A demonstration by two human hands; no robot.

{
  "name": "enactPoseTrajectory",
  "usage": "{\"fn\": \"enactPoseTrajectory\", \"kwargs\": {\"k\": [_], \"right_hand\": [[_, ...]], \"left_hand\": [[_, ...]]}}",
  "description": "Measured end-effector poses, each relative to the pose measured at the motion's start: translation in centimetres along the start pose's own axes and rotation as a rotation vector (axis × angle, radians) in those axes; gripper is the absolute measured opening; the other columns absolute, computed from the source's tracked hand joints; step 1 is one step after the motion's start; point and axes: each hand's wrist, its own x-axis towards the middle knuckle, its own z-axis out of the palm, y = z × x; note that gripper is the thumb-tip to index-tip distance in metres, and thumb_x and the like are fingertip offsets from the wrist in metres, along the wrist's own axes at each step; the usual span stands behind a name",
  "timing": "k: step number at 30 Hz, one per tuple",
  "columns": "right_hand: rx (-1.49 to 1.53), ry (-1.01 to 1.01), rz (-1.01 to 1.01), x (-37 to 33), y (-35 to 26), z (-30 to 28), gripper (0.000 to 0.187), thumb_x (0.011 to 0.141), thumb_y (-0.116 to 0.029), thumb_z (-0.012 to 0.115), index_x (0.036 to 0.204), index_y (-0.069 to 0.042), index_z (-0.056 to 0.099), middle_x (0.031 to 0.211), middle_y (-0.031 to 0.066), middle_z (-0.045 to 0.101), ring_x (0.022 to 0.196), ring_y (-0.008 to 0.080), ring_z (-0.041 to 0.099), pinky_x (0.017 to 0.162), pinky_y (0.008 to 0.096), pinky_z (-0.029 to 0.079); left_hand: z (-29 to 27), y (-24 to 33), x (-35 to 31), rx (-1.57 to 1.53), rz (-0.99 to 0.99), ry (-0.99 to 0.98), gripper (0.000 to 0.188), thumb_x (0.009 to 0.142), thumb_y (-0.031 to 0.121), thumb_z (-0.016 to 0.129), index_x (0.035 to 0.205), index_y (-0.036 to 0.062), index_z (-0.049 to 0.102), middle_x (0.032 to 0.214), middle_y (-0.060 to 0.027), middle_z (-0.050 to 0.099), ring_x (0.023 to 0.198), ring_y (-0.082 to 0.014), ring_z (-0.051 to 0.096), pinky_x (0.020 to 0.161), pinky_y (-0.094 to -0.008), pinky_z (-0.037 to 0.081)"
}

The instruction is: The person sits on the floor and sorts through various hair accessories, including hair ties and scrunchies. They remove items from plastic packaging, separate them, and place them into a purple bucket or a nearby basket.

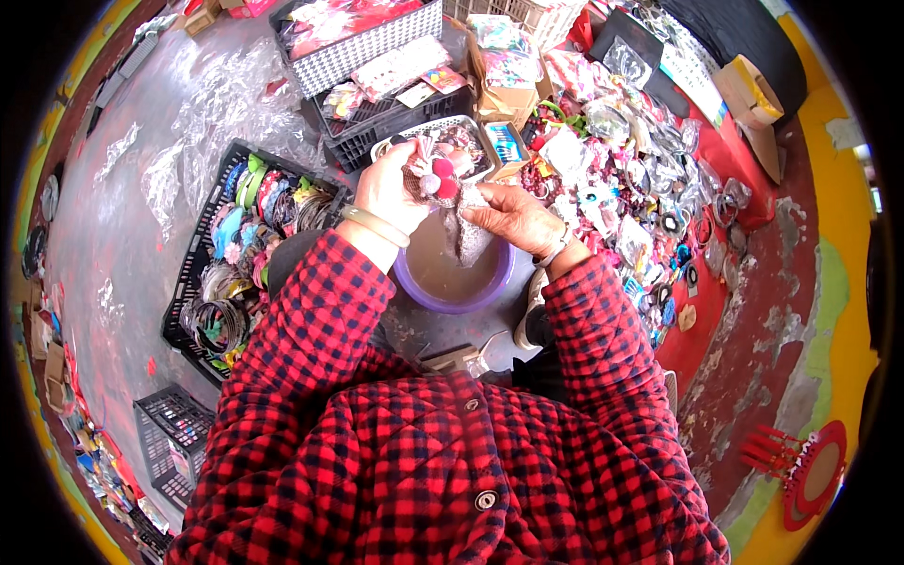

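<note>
My left hand [388,193] is closed round a small hair ornament [440,179] with red and pale grey pompoms and a brownish patterned part. Close beside it, my right hand [518,218] pinches a greyish cloth [474,240] between thumb and fingers. The cloth hangs down over a purple basin [499,292] of murky water between my legs. Whether the cloth touches the ornament cannot be made out. Just beyond my hands stands a white basket [488,160] with small dark and coloured pieces in it.
At my left lies a black crate [174,311] full of headbands. Stacked dark crates [353,146] with packets stand ahead, by a cardboard box [504,102]. Heaped hair accessories [612,188] cover the right side on a red sheet [692,344]. Clear plastic wrap [226,108] litters the floor.
</note>
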Motion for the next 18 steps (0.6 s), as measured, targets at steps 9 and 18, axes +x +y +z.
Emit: {"fn": "enactPoseTrajectory", "kwargs": {"k": [9, 18], "right_hand": [[-0.099, 0.060, -0.107, 0.1, 0.1, 0.4, 0.024, 0.083, -0.007, 0.060, 0.106, -0.002, 0.056, 0.089, -0.0004, 0.059, 0.082, 0.0068, 0.051, 0.073, 0.0230, 0.043], [0.352, 0.356, -0.288, 0.1, -0.8, 1.5, 0.018, 0.089, -0.016, 0.055, 0.096, -0.002, 0.062, 0.084, -0.0024, 0.061, 0.077, 0.0053, 0.054, 0.071, 0.0217, 0.044]], "left_hand": [[0.6, 0.5, -0.1, -0.044, -0.015, 0.036, 0.039, 0.094, 0.023, 0.032, 0.103, -0.0111, 0.048, 0.102, -0.0226, 0.058, 0.103, -0.0348, 0.054, 0.096, -0.0443, 0.040], [1.2, -1.5, -0.3, -0.102, -0.040, -0.280, 0.049, 0.086, 0.051, 0.045, 0.110, 0.0089, 0.053, 0.112, -0.0069, 0.056, 0.106, -0.0203, 0.051, 0.094, -0.0358, 0.038]]}}
